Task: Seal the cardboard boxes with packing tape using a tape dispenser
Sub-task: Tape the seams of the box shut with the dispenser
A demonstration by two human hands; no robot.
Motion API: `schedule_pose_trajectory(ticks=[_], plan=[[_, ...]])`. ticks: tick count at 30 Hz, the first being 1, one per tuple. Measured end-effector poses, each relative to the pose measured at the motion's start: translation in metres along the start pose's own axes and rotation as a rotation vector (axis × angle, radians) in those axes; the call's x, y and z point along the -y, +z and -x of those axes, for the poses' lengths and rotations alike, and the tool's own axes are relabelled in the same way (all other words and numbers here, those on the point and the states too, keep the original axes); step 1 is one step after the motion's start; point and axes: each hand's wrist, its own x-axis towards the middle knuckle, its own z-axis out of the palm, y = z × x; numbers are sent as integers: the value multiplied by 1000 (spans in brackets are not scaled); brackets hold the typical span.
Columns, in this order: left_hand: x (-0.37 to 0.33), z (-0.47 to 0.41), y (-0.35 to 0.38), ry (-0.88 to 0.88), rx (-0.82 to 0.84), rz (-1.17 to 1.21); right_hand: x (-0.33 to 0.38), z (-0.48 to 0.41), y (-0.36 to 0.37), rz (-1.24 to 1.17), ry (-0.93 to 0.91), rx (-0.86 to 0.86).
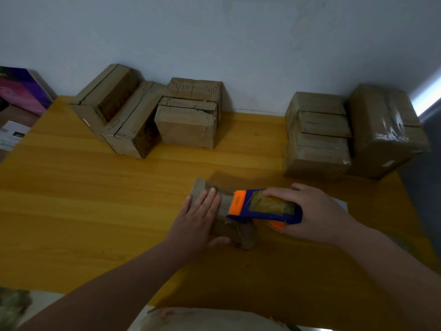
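A small cardboard box (232, 229) lies on the yellow wooden table (95, 199) in front of me. My left hand (198, 218) lies flat on its left part with straight fingers, the thumb against its near side. My right hand (312, 211) grips a blue and orange tape dispenser (265, 207) holding a roll of brownish tape. The dispenser's orange front end rests on the box top, just right of my left fingers.
Three cardboard boxes (186, 115) stand at the back left against the wall. Two stacked boxes (317, 137) and a taller taped one (386, 132) stand at the back right. A purple carton (21, 89) and papers lie beyond the table's left edge.
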Motion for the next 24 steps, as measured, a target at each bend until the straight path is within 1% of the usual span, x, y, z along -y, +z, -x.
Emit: schedule_pose_trajectory(ticks=[3, 7, 10, 13, 15, 17, 24], plan=[[12, 1, 1, 55, -21, -39, 5, -3, 0, -21, 16, -13], [38, 2, -3, 68, -28, -82, 20, -11, 10, -92, 19, -39], [53, 0, -7, 73, 1, -62, 26, -19, 15, -121, 8, -61], [56, -1, -7, 85, 14, -32, 24, -20, 15, -141, 20, -28], [57, -2, -7, 84, 10, -21, 19, -14, 14, -171, -3, -5], [57, -1, -7, 83, 12, -27, 13, -7, 12, -200, -36, -23], [51, 1, -12, 62, 14, -43, -4, 2, 18, -95, -15, 17]])
